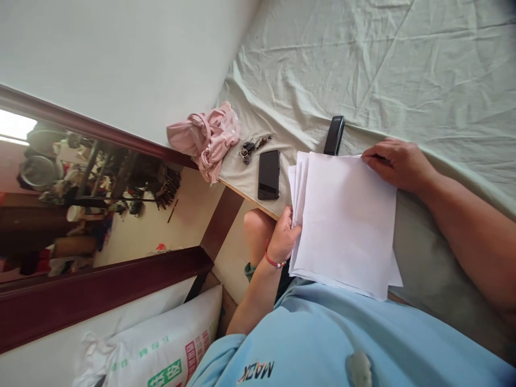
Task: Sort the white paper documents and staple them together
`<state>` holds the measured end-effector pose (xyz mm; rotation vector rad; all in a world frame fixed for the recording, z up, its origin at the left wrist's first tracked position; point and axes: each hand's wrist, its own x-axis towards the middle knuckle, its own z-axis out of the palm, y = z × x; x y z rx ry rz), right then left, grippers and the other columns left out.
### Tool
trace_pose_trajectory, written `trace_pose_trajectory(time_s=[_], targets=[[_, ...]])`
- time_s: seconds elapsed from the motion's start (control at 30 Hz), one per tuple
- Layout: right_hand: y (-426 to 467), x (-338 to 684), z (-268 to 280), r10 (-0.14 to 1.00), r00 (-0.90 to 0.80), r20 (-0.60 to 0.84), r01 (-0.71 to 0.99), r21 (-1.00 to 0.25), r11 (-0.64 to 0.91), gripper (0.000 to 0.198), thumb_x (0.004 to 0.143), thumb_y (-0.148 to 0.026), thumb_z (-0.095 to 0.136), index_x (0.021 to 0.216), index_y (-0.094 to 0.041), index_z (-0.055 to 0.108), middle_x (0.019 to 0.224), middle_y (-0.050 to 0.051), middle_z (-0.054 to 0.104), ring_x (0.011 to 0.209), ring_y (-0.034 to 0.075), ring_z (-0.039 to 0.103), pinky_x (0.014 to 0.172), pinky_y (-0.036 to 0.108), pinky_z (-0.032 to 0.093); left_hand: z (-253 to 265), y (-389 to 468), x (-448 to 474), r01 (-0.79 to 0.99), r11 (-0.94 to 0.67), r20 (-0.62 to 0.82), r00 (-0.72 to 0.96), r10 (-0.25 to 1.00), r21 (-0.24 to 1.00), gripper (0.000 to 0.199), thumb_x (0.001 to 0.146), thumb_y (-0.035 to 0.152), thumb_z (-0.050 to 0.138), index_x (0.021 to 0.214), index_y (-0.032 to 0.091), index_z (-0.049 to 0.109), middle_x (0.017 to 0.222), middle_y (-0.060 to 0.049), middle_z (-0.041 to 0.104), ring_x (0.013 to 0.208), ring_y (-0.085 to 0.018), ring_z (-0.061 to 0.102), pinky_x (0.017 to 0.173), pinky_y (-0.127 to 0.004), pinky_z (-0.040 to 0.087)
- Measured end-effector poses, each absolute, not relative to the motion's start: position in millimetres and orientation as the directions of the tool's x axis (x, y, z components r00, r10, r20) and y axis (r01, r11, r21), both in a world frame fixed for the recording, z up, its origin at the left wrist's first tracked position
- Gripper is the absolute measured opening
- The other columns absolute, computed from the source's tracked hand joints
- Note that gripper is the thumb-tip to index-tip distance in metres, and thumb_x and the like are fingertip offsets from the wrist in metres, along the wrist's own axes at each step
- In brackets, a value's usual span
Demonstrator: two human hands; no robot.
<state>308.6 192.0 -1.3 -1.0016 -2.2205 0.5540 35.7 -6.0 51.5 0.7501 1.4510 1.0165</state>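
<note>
A loose stack of white paper sheets (pixel 346 220) lies at the table's near edge, its layers fanned unevenly at the left side and lower right corner. My left hand (pixel 285 236) grips the stack's left edge, thumb on top and fingers beneath. At the upper right corner, my right hand (pixel 399 161) is closed with its fingertips on the sheets' edge. Just beyond the paper's top edge sits a black stapler (pixel 334 135), its near end touching or partly covered by the sheets. The top sheet looks blank.
A black phone (pixel 269 174), a bunch of keys (pixel 249 150) and a crumpled pink cloth (pixel 213 137) lie left of the paper. A pale green wrinkled cloth (pixel 363 64) covers the table. A mirror (pixel 100 199) and a white printed sack (pixel 161 344) stand at the left.
</note>
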Motion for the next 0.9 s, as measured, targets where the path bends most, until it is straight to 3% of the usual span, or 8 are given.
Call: trace_pose_trajectory(time_s=[0.1,0.2,0.37,0.5,0.6,0.73,0.9], targets=[[189.1,306.6,2.1,0.777,-0.513,0.365,0.510,-0.598,0.618,0.029,0.096,-0.036,0.051,0.091,-0.019,0.074,0.087,0.011,0.075,0.084,0.024,0.065,0.079,0.036,0.050,49.5,-4.6,38.5,-0.161,0.438,-0.460,-0.151,0.875,0.885,0.035,0.088,0.051,0.074,0.096,0.022,0.057,0.096,-0.002,0.072,0.103,-0.022,0.069,0.096,-0.036,0.055],[186.9,305.0,4.2,0.781,-0.523,0.341,0.515,-0.603,0.609,0.026,0.097,-0.035,0.051,0.091,-0.020,0.072,0.090,0.011,0.076,0.087,0.024,0.064,0.082,0.037,0.051,43.8,-4.3,37.8,-0.076,0.421,-0.428,-0.199,0.882,0.904,0.047,0.092,0.066,0.066,0.087,0.021,0.056,0.086,-0.002,0.069,0.093,-0.020,0.067,0.088,-0.034,0.055],[183.9,302.7,6.5,0.732,-0.589,0.342,0.553,-0.489,0.674,0.033,0.103,-0.037,0.047,0.097,-0.020,0.074,0.089,0.009,0.074,0.087,0.024,0.062,0.083,0.039,0.047,35.5,-5.2,33.9,0.159,0.374,-0.348,-0.171,0.922,0.914,0.043,0.091,0.060,0.071,0.102,0.018,0.067,0.097,-0.004,0.074,0.093,-0.019,0.067,0.092,-0.032,0.052],[179.3,298.5,12.2,0.731,-0.594,0.336,0.610,-0.406,0.681,0.032,0.105,-0.038,0.047,0.096,-0.023,0.075,0.097,0.009,0.074,0.098,0.028,0.061,0.084,0.042,0.040,35.5,-5.2,34.0,0.114,0.369,-0.352,-0.141,0.925,0.923,0.047,0.087,0.055,0.078,0.115,0.019,0.067,0.100,-0.004,0.074,0.092,-0.018,0.067,0.095,-0.033,0.052],[177.0,294.1,14.0,0.721,-0.588,0.365,0.613,-0.379,0.693,0.034,0.106,-0.035,0.046,0.091,-0.023,0.074,0.101,0.007,0.075,0.101,0.027,0.059,0.085,0.043,0.036,35.7,-1.7,32.2,0.128,0.358,-0.332,-0.183,0.925,0.925,0.045,0.091,0.062,0.071,0.102,0.019,0.068,0.088,-0.002,0.069,0.082,-0.016,0.062,0.084,-0.029,0.051],[177.1,290.3,9.0,0.737,-0.553,0.389,0.606,-0.418,0.676,0.033,0.105,-0.036,0.046,0.092,-0.022,0.072,0.086,0.008,0.072,0.090,0.026,0.059,0.079,0.041,0.035,33.5,5.1,28.5,0.152,0.339,-0.298,-0.240,0.924,0.928,0.053,0.094,0.070,0.061,0.077,0.019,0.056,0.070,0.002,0.055,0.068,-0.013,0.050,0.068,-0.026,0.045],[177.7,291.3,4.7,0.745,-0.537,0.395,0.564,-0.489,0.665,0.025,0.101,-0.032,0.048,0.092,-0.023,0.070,0.085,0.008,0.072,0.085,0.027,0.060,0.080,0.042,0.041,33.7,6.9,31.9,0.096,0.318,-0.292,-0.218,0.931,0.943,0.054,0.095,0.072,0.056,0.079,0.021,0.052,0.072,0.002,0.050,0.068,-0.013,0.045,0.068,-0.027,0.041]])
